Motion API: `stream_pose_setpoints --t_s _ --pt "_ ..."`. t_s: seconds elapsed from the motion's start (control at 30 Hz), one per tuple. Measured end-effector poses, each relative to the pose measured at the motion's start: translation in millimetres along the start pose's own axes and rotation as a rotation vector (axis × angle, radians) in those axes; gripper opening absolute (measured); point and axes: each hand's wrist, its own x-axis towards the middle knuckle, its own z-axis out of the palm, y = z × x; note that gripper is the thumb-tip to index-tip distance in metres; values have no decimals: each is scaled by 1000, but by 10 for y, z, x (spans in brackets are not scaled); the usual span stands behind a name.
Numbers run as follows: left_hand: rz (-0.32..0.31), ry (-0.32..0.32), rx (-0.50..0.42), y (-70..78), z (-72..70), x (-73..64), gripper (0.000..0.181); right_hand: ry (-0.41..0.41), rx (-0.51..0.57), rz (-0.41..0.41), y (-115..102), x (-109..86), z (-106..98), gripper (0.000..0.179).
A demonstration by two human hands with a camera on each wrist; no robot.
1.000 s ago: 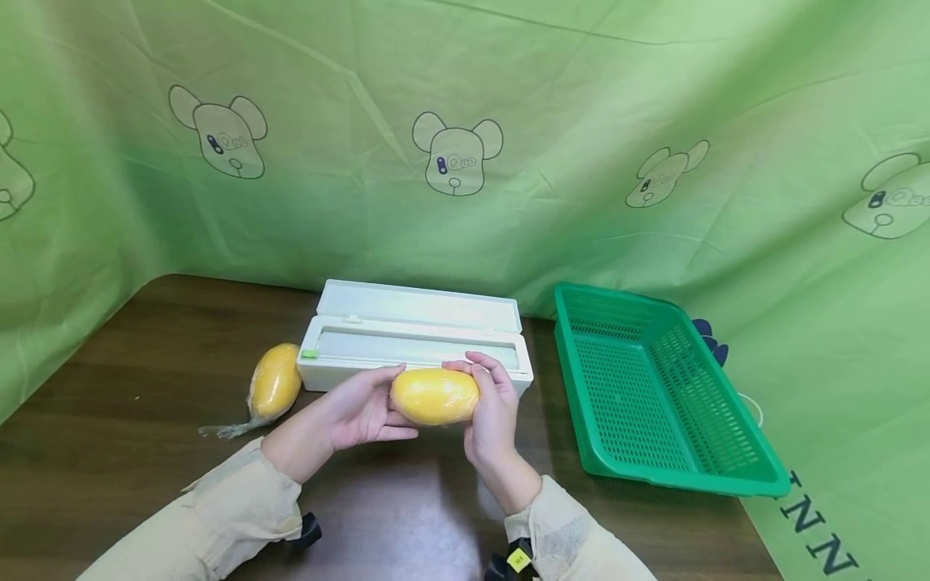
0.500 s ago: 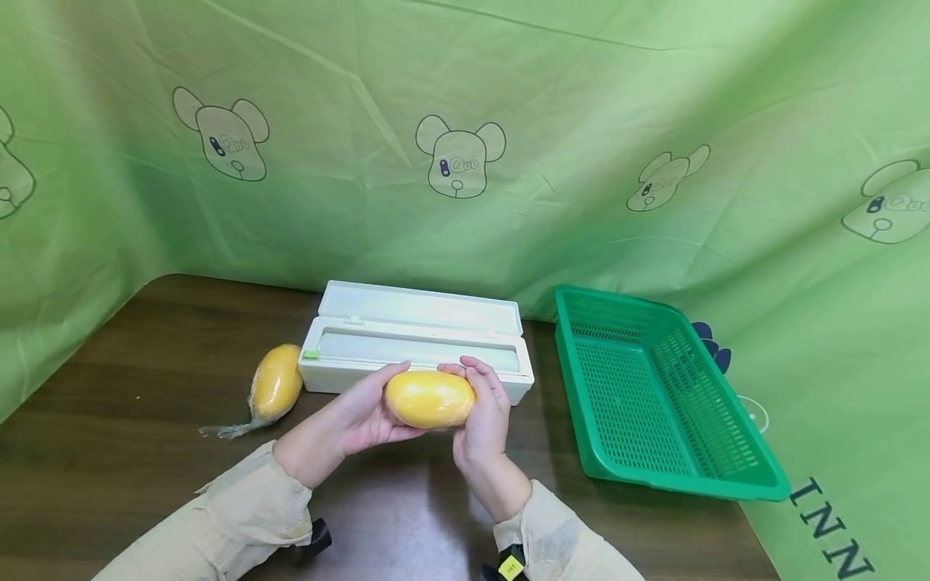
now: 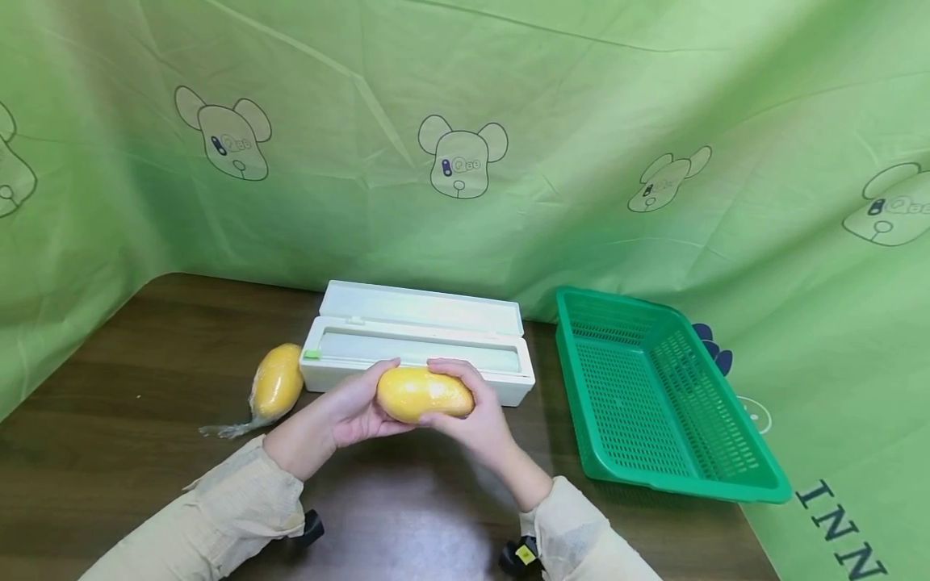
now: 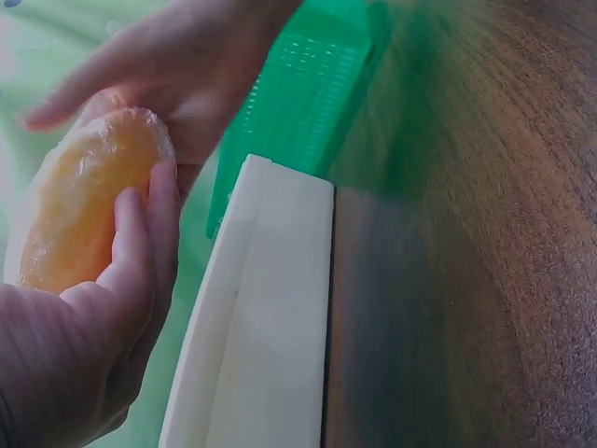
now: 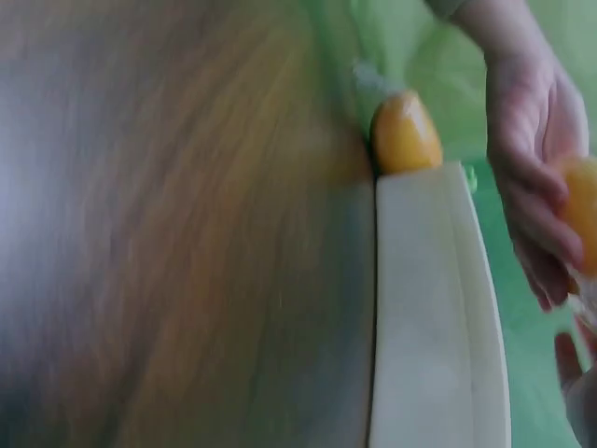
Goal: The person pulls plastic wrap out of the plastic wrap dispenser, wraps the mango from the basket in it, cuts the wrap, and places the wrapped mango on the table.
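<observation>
In the head view a yellow mango (image 3: 423,392) in clear film is held between both hands, in front of a long white wrap dispenser (image 3: 341,375). My left hand (image 3: 356,418) grips its left end, thumb above and fingers below. On the right end, my right hand (image 3: 479,415) has its fingers over the top and its thumb at the near side. In the left wrist view the film shines on the mango (image 4: 89,205), and fingers of the left hand (image 4: 103,317) curl around it. The right wrist view catches only part of the mango (image 5: 583,215).
A second film-wrapped mango (image 3: 278,379) with a twisted film tail (image 3: 232,429) lies at the dispenser's left end. The dispenser's lid (image 3: 421,307) stands raised at the back. To the right is a green perforated basket (image 3: 590,452). A green curtain (image 3: 349,226) hangs behind the wooden table (image 3: 131,387).
The mango has shifted slightly left. My right hand has turned from the mango's right end, its fingers now over the top and its thumb along the near side. The left hand keeps its hold.
</observation>
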Motion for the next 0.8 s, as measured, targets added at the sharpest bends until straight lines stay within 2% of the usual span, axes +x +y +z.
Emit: stream_pose_setpoints --t_s 0.1,0.17,0.3,0.37,0.5,0.57,0.67,0.8 --pt "5 10 5 -5 6 -13 58 -85 -164 -117 25 15 -68 70" --pt "2 5 15 -18 3 -22 58 -140 -244 -185 39 26 -107 76" --pt "-13 -10 50 -51 -28 -35 56 -273 -355 -269 49 33 -183 84" --pt "-20 -26 72 -63 -52 -35 58 -358 -405 -265 35 29 -227 90" --pt "-37 -44 104 -86 -108 -24 61 -543 -466 -182 -14 7 -322 97" --pt "-45 -55 121 -95 -129 -21 62 -607 -483 -151 -35 -2 -359 95" --pt "-49 -70 132 -112 -146 -19 62 -636 -517 -167 -46 -8 -382 91" --pt "-43 -77 124 -121 -136 -29 61 -596 -606 -261 -41 -20 -373 89"
